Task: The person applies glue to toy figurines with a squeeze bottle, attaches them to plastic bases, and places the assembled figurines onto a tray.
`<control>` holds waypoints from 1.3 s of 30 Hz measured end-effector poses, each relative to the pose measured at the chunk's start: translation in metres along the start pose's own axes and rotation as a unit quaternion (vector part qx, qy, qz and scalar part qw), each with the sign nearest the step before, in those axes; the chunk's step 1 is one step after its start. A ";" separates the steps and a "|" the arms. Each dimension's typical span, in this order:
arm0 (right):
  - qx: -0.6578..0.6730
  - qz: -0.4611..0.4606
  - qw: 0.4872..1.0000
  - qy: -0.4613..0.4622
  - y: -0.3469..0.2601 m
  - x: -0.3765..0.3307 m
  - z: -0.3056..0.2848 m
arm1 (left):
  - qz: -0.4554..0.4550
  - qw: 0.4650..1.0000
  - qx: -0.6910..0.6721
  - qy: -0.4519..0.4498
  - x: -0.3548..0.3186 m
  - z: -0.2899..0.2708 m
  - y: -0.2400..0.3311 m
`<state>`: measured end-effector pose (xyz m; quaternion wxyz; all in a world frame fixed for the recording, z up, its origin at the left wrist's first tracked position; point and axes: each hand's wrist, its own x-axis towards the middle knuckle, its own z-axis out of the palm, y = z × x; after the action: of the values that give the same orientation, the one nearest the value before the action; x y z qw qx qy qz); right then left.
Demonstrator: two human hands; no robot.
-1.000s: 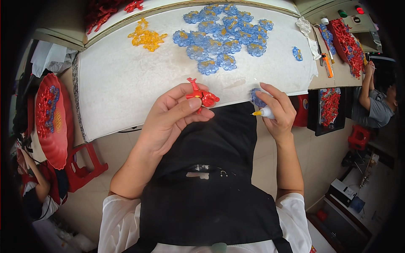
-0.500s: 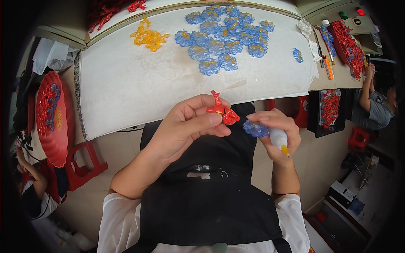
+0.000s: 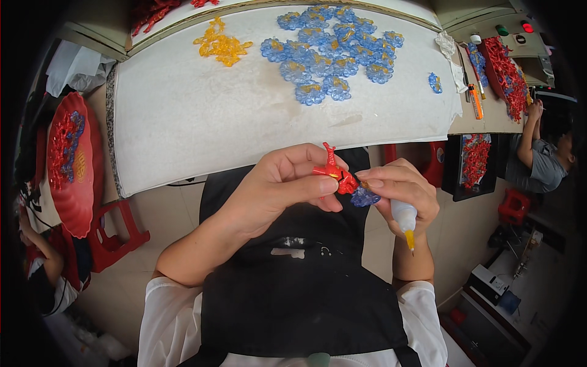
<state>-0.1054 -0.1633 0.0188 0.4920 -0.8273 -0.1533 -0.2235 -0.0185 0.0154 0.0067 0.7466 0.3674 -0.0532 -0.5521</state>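
Left hand (image 3: 275, 189) pinches red piece (image 3: 333, 174) over lap, below board's (image 3: 183, 122) near edge. Right hand (image 3: 400, 192) clamps blue piece (image 3: 365, 197) and glue bottle (image 3: 405, 219), nozzle down. Pieces touching; joint hidden by fingers.

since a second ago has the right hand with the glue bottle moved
Yes. The right hand has come back from the white table edge toward the body, with the glue bottle nozzle now pointing down, beside the left hand.

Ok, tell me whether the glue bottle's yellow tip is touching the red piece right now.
No. The glue bottle in the right hand points its tip downward, away from the red piece in the left hand.
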 end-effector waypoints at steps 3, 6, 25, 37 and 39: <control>-0.013 -0.004 1.000 -0.012 0.001 -0.001 0.000 | 0.007 1.000 0.008 0.002 0.000 0.000 0.000; -0.026 -0.005 1.000 -0.011 0.000 -0.002 0.000 | 0.013 1.000 0.015 0.005 0.000 0.001 0.000; -0.063 0.011 0.997 -0.052 -0.010 0.004 -0.007 | -0.042 0.999 0.014 0.016 0.002 0.002 0.000; -0.080 0.013 0.992 -0.097 -0.014 0.010 -0.011 | -0.053 0.997 0.054 0.010 0.008 0.001 0.004; -0.082 0.014 0.991 -0.103 -0.015 0.011 -0.012 | -0.056 0.997 0.059 0.014 0.008 0.002 0.006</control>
<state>-0.1058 -0.1666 0.0405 0.4076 -0.8854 -0.1725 -0.1420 -0.0118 0.0085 0.0086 0.6921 0.4213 -0.0546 -0.5836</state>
